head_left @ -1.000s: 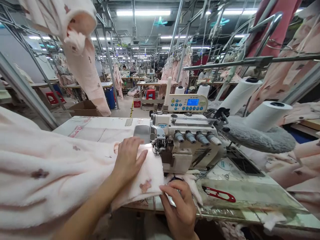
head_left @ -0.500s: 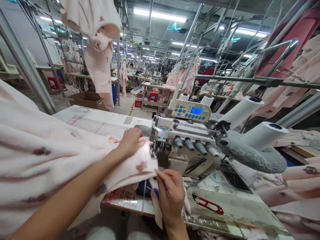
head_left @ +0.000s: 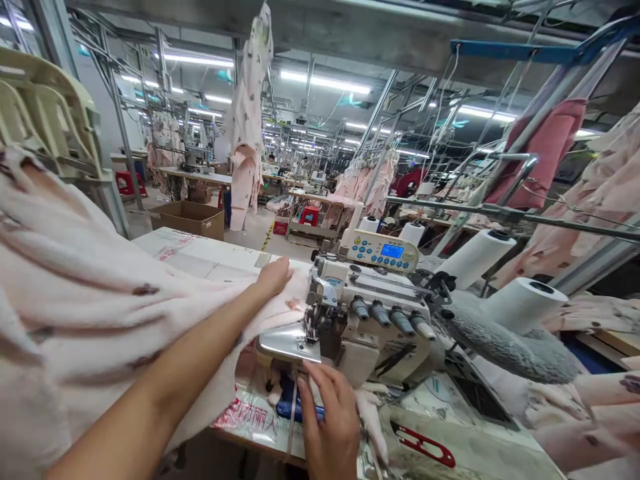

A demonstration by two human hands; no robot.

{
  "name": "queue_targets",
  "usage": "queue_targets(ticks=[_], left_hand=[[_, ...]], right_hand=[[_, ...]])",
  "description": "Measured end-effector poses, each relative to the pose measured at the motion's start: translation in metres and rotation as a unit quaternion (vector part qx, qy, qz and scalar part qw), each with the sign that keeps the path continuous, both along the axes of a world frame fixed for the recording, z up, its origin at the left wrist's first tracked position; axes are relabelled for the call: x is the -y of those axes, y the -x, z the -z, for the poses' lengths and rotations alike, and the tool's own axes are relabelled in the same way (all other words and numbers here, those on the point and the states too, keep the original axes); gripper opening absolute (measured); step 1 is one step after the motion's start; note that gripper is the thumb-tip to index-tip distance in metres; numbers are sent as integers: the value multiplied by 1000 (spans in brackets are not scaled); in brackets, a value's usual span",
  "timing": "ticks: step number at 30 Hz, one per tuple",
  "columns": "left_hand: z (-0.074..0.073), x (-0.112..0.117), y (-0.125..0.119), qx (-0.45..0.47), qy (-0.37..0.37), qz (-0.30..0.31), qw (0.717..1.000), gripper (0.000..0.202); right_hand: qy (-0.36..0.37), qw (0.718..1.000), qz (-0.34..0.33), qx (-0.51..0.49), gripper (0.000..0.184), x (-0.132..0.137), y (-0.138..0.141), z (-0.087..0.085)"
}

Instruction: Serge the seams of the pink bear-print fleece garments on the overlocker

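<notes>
Fleece [head_left: 190, 293] beneath seemingly curled left hand [head_left: 274, 276]

Your left hand [head_left: 274, 277] lies curled on the pink fleece [head_left: 165, 300], the sewing machine [head_left: 373, 333] right of it; nearer you, your right hand [head_left: 333, 417] is at the metal plate [head_left: 283, 342].

Head-worn view, facing forward and down, sewing machine [head_left: 373, 330] close ahead

An open box [head_left: 210, 225] stands between a red stool [head_left: 131, 183] at left and striped floor tape [head_left: 269, 237], a patterned garment [head_left: 248, 120] hangs just right of the box, a red cloth [head_left: 545, 152] hangs below a blue bar [head_left: 515, 51], and strip lights [head_left: 325, 82] glow overhead.
</notes>
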State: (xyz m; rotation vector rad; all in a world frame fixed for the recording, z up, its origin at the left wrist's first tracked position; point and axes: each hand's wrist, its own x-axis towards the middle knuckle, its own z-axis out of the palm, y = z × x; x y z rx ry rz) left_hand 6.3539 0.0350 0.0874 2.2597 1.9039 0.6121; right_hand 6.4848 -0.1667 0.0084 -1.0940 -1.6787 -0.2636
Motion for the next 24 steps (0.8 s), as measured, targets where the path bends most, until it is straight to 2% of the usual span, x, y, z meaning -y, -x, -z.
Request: queue_targets(ticks=[2,5,8,10,12,13,15,17,18,19,20,22,24], left_hand=[[3,10,15,15,8,-34,999,31],[15,46,49,46,15,-63,997,38],[25,96,78,71,38,-41,996,36],[25,132,87,94,59,0,994,32],[23,165,83,139,109,72,982,26],[22,179,76,157,140,113,971,22],[24,199,54,143,173,175,959,16],[32,208,28,82,139,207,965,13],[36,209,15,59,109,222,967,13],[39,208,5,48,80,234,968,13],[42,205,-3,51,60,239,968,14],[41,198,-7,101,45,228,967,18],[36,191,4,177,44,199,963,22]], right_hand=[[25,999,-45,-3,16,3,3,7],[75,992,-89,-48,14,5,6,21],[155,973,-100,-137,21,2,11,31],[235,947,-116,-188,28,-2,14,31],[313,906,-153,-240,39,-6,16,29],[350,876,-181,-277,45,-8,16,27],[402,799,-225,-386,52,-11,16,24],[399,727,-217,-515,51,-12,12,22],[376,706,-193,-568,52,-11,10,22],[346,700,-164,-603,53,-9,5,22],[320,711,-134,-611,53,-7,0,22],[292,787,-81,-537,50,0,-12,27],[277,863,-41,-421,52,8,-26,36]])
